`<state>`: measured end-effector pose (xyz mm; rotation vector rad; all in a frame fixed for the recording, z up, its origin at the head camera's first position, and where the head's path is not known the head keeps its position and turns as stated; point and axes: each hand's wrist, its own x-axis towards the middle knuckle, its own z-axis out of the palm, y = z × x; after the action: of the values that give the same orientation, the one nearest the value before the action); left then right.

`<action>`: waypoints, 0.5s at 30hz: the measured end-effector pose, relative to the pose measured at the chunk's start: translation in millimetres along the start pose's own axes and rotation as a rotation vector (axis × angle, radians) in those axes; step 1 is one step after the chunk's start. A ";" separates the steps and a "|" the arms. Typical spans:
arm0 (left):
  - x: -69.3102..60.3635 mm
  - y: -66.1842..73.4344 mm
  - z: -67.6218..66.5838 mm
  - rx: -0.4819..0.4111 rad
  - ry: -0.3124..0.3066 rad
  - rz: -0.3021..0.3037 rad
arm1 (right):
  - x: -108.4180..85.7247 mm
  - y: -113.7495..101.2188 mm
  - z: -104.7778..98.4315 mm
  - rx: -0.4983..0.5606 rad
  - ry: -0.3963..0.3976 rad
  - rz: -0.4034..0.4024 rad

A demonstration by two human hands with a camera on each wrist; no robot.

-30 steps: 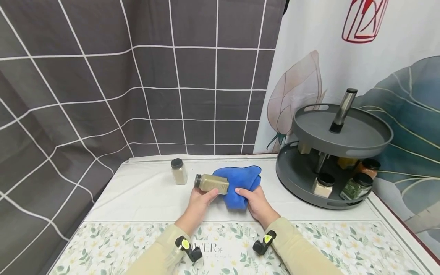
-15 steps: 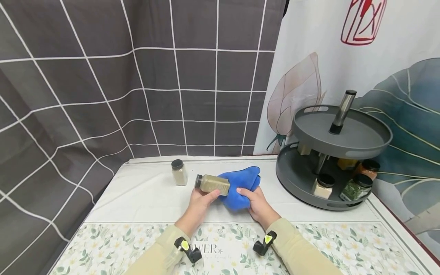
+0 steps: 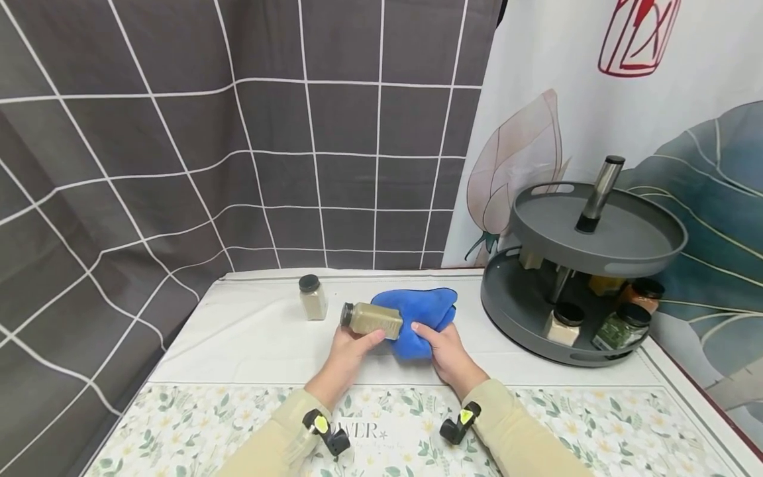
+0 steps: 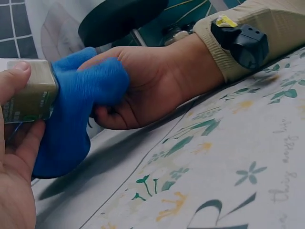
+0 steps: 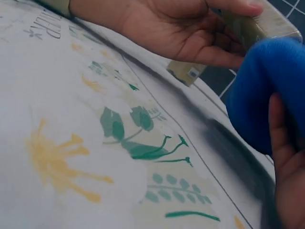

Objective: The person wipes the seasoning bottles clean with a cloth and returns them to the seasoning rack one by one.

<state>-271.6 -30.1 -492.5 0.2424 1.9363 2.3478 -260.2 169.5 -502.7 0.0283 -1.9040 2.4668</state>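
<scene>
My left hand (image 3: 346,354) grips a clear spice jar (image 3: 374,320) with greenish-brown powder and a black lid. The jar lies tilted on its side above the table, lid to the left. A blue cloth (image 3: 417,311) is bunched in my right hand (image 3: 447,351), thumb on top. In the left wrist view the cloth (image 4: 71,109) touches or nearly touches the jar's base (image 4: 40,90). From the right wrist, the cloth (image 5: 267,90) hides part of the jar (image 5: 267,24).
Behind and left stands another spice jar (image 3: 312,301), black-lidded with pale powder. A dark two-tier round rack (image 3: 596,232) is at the right, with several spice jars on its lower tier, such as a green herb jar (image 3: 620,328). A grid-patterned curtain (image 3: 346,179) hangs behind the table.
The blue cloth shifts slightly against the jar's base, its folds changing shape. Both hands keep their holds and stay almost in place.
</scene>
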 end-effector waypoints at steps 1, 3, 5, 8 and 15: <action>0.2 -0.1 0.0 0.011 -0.004 0.005 | 0.4 -0.1 0.2 -0.009 0.001 0.000; 0.6 -0.6 -0.7 0.024 -0.008 0.015 | 0.6 -0.3 -0.5 -0.031 -0.020 0.017; 1.8 0.1 -2.4 0.042 0.011 0.022 | -0.2 -1.6 -1.7 -0.038 -0.059 0.053; 5.4 6.5 -8.4 0.069 0.057 0.063 | -1.4 -7.6 -2.3 -0.018 -0.086 0.082; 2.2 70.0 -15.4 0.326 0.072 0.277 | -2.2 -60.1 -0.8 0.012 0.088 -0.216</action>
<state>-274.2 -58.2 -426.5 0.4844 2.4600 2.2023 -256.1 185.4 -444.8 0.1166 -1.7505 2.2984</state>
